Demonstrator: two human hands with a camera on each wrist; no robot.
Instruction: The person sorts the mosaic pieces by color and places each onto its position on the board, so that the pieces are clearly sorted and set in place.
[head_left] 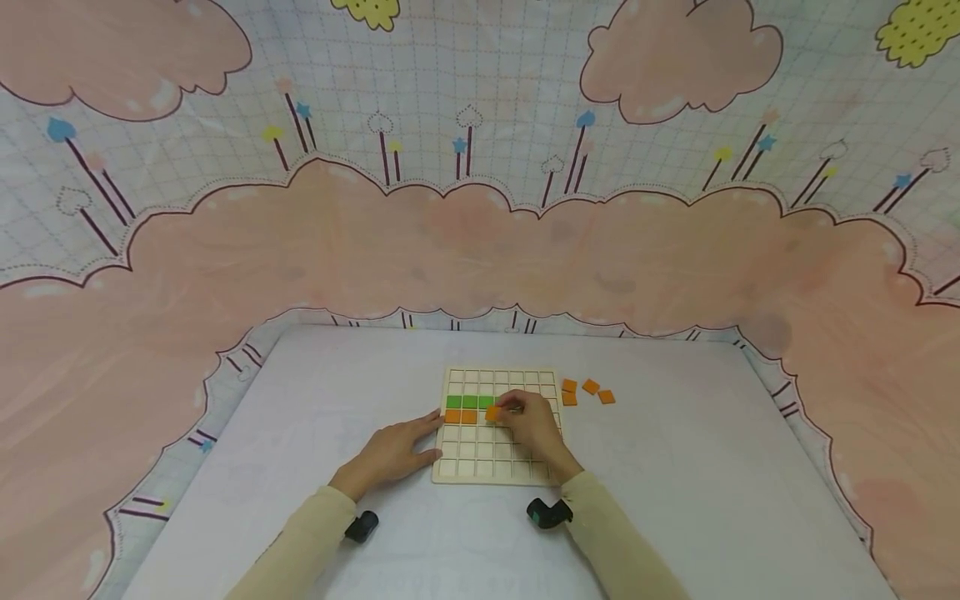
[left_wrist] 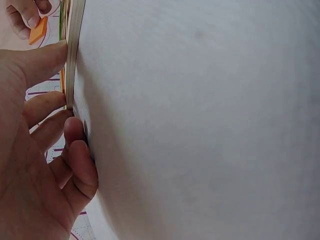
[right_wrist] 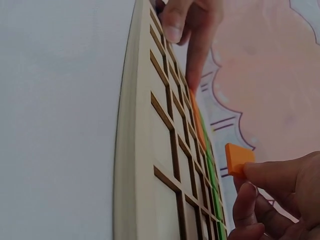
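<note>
A wooden grid board (head_left: 465, 472) lies on the white table. My right hand (head_left: 534, 427) pinches an orange square tile (head_left: 492, 413) between thumb and fingers, above the grid. In the right wrist view that held tile (right_wrist: 240, 160) is tilted and apart from the board. My left hand (head_left: 390, 452) touches the board's left edge, with thumb and fingers spread along it; the left wrist view shows the thumb (left_wrist: 45, 62) against the rim. Green tiles (head_left: 470, 402) fill part of one row, and two orange tiles (head_left: 461, 416) sit in the row below. My right hand hides some cells.
Several loose orange tiles (head_left: 591, 387) lie on the table (head_left: 675, 467) to the right of the board's upper corner. Black wrist devices (head_left: 549, 513) are worn at both sleeves. A patterned curtain (head_left: 480, 250) with clouds hangs behind and around the table.
</note>
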